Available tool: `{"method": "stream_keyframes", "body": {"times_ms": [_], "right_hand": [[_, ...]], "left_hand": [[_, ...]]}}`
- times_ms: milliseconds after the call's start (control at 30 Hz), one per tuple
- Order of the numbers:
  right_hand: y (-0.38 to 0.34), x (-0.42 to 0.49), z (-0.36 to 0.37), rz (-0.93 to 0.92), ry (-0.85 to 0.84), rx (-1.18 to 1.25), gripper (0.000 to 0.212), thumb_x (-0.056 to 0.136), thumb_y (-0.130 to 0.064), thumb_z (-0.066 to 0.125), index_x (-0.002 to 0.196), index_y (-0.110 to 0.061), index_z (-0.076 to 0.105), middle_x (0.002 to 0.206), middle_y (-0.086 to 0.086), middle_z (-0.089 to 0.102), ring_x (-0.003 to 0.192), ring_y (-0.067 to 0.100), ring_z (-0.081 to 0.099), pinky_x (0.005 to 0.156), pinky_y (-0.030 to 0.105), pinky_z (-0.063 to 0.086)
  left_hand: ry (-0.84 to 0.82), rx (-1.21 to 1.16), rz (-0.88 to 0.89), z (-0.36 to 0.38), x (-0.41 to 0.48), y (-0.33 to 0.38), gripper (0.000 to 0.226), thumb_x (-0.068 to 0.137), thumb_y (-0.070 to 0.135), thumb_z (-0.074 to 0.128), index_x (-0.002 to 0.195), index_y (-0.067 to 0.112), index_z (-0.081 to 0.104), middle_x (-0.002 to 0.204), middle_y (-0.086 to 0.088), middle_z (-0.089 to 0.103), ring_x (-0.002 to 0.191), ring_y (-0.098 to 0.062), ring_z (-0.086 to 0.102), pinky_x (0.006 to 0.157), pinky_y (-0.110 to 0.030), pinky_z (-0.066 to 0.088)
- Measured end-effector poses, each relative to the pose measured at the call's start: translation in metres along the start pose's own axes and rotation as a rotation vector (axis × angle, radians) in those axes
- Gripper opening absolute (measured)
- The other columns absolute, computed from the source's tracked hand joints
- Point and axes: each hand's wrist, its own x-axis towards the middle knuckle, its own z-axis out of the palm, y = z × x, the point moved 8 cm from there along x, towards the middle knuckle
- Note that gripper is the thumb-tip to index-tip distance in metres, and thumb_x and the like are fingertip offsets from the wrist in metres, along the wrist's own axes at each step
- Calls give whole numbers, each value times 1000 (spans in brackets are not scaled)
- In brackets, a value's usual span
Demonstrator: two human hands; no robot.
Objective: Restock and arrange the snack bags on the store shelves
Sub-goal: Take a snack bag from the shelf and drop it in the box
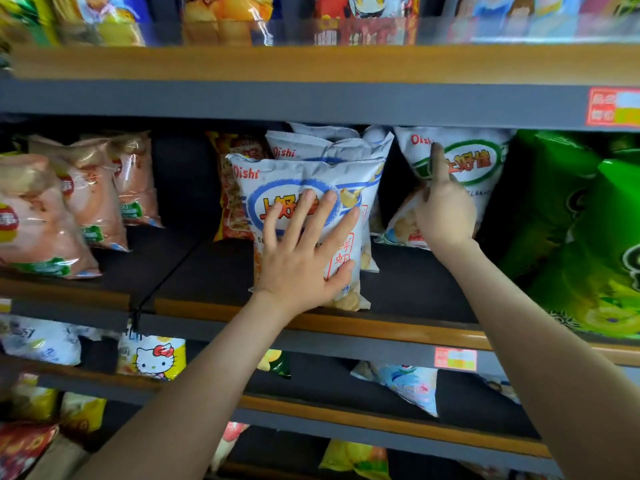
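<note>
At centre frame the left hand lies flat, fingers spread, on the front blue bag, likely steadying it upright near the shelf lip, with more bags lined up behind it. Right of centre, the right hand touches the green-logo bag, index finger straight up its face. Whether the other fingers grip it, I cannot tell; probably straightening it.

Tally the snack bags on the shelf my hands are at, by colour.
Pink bags: 3
Red-orange bag: 1
White Oishi bags: 4 (rear ones partly hidden)
Green bags: 2
Total: 10
</note>
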Motion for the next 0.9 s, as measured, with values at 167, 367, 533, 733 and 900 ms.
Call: {"method": "stream_keyframes", "body": {"times_ms": [167, 367, 533, 733, 900], "right_hand": [[-3, 11, 27, -57, -151, 67, 69, 93, -13, 50, 152, -10, 14, 126, 26, 50, 113, 42, 48, 85, 48, 43], [42, -18, 55, 54, -412, 37, 134, 55, -62, 78, 141, -47, -24, 159, 5, -13, 145, 36, -6, 108, 70, 9], [41, -21, 70, 15, -498, -85, 136, 61, -56, 80, 138, -45, -33, 150, -8, -37, 144, 39, -12, 105, 69, 23], [25, -25, 57, -30, -408, -234, 117, 77, -55, 67, 146, -32, -25, 155, 3, -28, 144, 34, -18, 110, 68, 6], [5, -101, -29, -201, -44, 105, 77, 82, -27, 64, 149, -14, 27, 152, 18, 26, 135, 38, 29, 107, 53, 29]], "left_hand": [[27, -46, 2, -7, 0, 5, 65, 85, 46, 52, 145, 28, 34, 150, -6, 29, 140, -29, 26, 110, -55, 18], [89, -262, 51, -21, -2, 10, 65, 81, 31, 62, 140, 26, 36, 147, -6, 32, 140, -24, 27, 112, -56, 14], [66, -173, 50, -17, -3, 11, 58, 86, 32, 56, 141, 27, 38, 147, -5, 33, 140, -22, 26, 112, -55, 14], [40, -21, -14, -22, -8, 22, 53, 90, 32, 52, 142, 25, 41, 150, -7, 30, 144, -23, 21, 112, -49, 12], [64, -106, -51, -40, -21, 77, 49, 89, 28, 53, 138, 24, 47, 146, -8, 34, 140, -24, 24, 110, -48, 14]]}}
